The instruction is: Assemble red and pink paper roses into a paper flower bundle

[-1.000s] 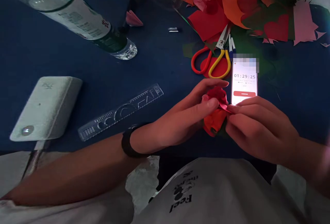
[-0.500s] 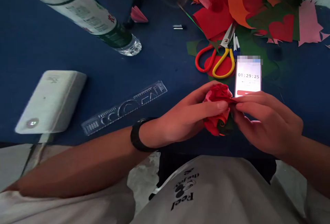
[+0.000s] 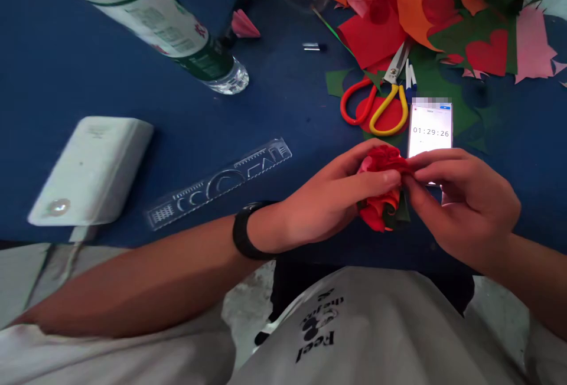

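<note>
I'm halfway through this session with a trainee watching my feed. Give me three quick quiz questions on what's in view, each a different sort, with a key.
1. Multiple choice: what are the left hand and the right hand both holding?
A) a bottle
B) a red flower-like piece
C) a cable

2. True or false: the scissors have one red handle loop and one yellow one.

3. Fill in the blank: the phone screen shows 01:29:__.

Key: 1. B; 2. True; 3. 26.
</note>
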Available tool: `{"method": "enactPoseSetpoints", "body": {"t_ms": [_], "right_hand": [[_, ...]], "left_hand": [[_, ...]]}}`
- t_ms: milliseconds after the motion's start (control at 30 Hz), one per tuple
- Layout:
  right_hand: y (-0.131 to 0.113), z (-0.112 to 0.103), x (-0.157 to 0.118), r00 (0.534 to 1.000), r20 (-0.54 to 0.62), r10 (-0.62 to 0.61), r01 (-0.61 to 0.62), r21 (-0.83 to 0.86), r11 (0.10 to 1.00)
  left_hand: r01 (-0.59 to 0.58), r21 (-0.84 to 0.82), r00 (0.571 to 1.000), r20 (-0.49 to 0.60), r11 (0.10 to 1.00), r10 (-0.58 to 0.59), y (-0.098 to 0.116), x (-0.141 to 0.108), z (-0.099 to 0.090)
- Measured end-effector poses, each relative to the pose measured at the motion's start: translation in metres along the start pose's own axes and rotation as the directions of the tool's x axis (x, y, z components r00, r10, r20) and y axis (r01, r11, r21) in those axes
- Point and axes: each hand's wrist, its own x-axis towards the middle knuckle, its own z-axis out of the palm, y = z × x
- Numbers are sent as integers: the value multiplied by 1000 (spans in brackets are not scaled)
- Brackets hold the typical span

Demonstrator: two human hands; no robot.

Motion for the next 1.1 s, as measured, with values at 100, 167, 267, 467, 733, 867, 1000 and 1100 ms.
{"method": "enactPoseSetpoints", "body": {"t_ms": [100, 167, 267, 467, 733, 867, 1000, 1100], "right_hand": [[0, 1, -2, 999, -28, 44, -44, 6, 999], [-1, 1, -6, 996, -46, 74, -75, -26, 997], [-8, 1, -10, 988, -52, 143, -146, -65, 987], [-21, -1, -11, 963, -56, 265, -268, -76, 960], [-4, -3, -4, 1000, -26, -7, 5, -83, 997], [-17, -15, 2, 991, 132, 15, 5, -150, 989], [-19, -15, 1, 991, 128, 36, -16, -155, 988], [-11, -7, -4, 999, 51, 10, -4, -124, 992]], "left_hand": [[-2, 25, 1000, 12, 1000, 2, 1, -2, 0], [-4, 59, 1000, 6, 998, 3, 1, -3, -1], [-5, 91, 1000, -12, 996, 6, 1, -4, -1], [-43, 73, 999, -12, 996, 44, 1, -3, 3], [-24, 19, 996, -87, 1000, 26, 3, -2, 7], [-4, 19, 994, -109, 1000, 6, 5, -4, 7], [-40, 52, 998, -42, 998, 42, 4, -3, 3], [-87, 98, 996, -5, 991, 88, 1, -2, -2]]}}
